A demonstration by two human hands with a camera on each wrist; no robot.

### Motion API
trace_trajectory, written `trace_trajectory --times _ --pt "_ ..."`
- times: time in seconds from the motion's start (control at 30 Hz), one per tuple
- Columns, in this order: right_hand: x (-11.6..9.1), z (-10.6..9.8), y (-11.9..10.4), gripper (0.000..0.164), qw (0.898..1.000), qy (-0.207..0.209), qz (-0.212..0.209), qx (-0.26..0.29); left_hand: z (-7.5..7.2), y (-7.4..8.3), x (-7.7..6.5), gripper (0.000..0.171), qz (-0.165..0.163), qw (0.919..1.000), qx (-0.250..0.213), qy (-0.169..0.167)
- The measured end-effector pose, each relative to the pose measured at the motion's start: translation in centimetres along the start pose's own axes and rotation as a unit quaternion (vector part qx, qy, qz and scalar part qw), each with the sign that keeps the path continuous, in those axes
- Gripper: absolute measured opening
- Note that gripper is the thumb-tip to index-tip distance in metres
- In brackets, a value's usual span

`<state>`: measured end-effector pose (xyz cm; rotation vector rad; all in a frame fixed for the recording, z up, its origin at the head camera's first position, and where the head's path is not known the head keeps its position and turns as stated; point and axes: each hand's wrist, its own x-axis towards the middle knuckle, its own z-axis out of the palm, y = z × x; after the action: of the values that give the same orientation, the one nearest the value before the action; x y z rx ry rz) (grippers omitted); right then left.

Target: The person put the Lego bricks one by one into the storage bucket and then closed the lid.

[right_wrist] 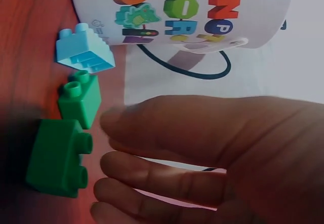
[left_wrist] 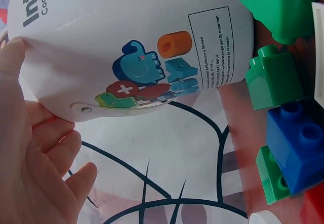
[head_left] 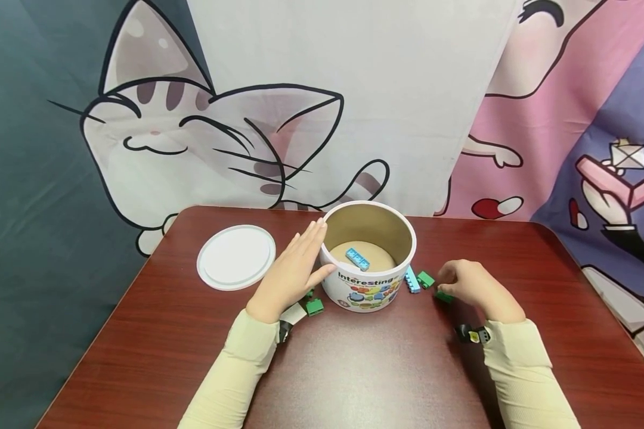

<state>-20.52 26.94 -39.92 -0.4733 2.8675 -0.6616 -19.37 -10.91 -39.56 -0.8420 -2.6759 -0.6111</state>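
A white bucket [head_left: 362,298] with printed toy pictures stands upright on the table, with a light blue block [head_left: 357,259] lying inside. My left hand [head_left: 292,268] rests against the bucket's left side, fingers straight. To the right, my right hand [head_left: 474,286] hovers with loosely bent fingers over a green block [right_wrist: 53,158]. The right wrist view shows a gap between these fingertips and that block. A second green block [right_wrist: 83,100] and a light blue block [right_wrist: 83,49] lie between it and the bucket.
Left of the bucket, near my left wrist, are green blocks [head_left: 315,307], a blue block [left_wrist: 296,143] and part of something red [left_wrist: 314,206]. A round white lid [head_left: 236,257] lies at the table's back left. Behind hangs a cartoon cat curtain [head_left: 300,119].
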Motion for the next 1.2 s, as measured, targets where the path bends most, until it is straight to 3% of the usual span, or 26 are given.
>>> trace_trajectory --times 0.73,1.2 --pt "-0.1 1.3 0.3 0.01 1.0 -0.011 -0.004 0.004 0.1 -0.1 0.0 0.077 -0.002 1.0 0.001 0.0" --pt "-0.6 0.5 -0.8 0.011 0.995 0.088 -0.051 -0.012 0.1 -0.1 0.0 0.078 -0.004 1.0 0.0 -0.002"
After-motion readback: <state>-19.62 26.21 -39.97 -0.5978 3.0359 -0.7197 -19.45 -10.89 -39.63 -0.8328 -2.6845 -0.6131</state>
